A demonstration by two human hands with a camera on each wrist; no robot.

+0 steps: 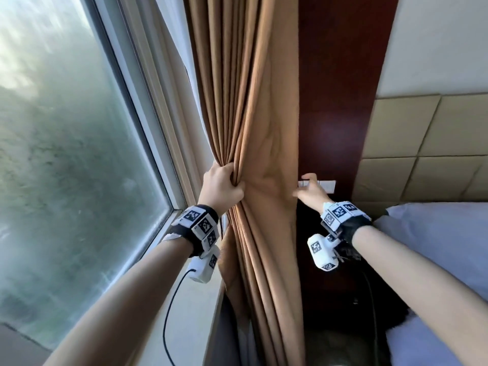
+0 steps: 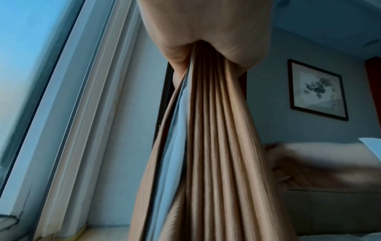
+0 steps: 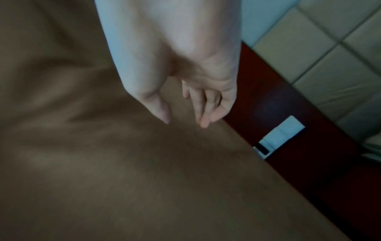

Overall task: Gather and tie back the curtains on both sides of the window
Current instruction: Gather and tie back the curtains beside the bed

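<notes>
A tan curtain (image 1: 248, 107) hangs in folds between the window and a dark red wood panel. My left hand (image 1: 224, 184) grips a bunch of its pleats at the window side; in the left wrist view the pleats (image 2: 208, 130) fan down out of my left hand (image 2: 204, 26), with a pale lining among them. My right hand (image 1: 310, 190) is at the curtain's right edge with its fingers loose and holding nothing. In the right wrist view my right hand (image 3: 185, 112) hovers just over the flat curtain cloth (image 3: 123, 163), fingers nearly straight. No tieback shows.
The window (image 1: 66, 154) and its sill (image 1: 190, 307) lie at left. A white wall switch (image 1: 326, 185) sits on the red panel (image 1: 340, 88) just past my right hand. A padded headboard (image 1: 427, 133) and a white pillow (image 1: 435, 233) are at right. A framed picture (image 2: 317, 89) hangs behind.
</notes>
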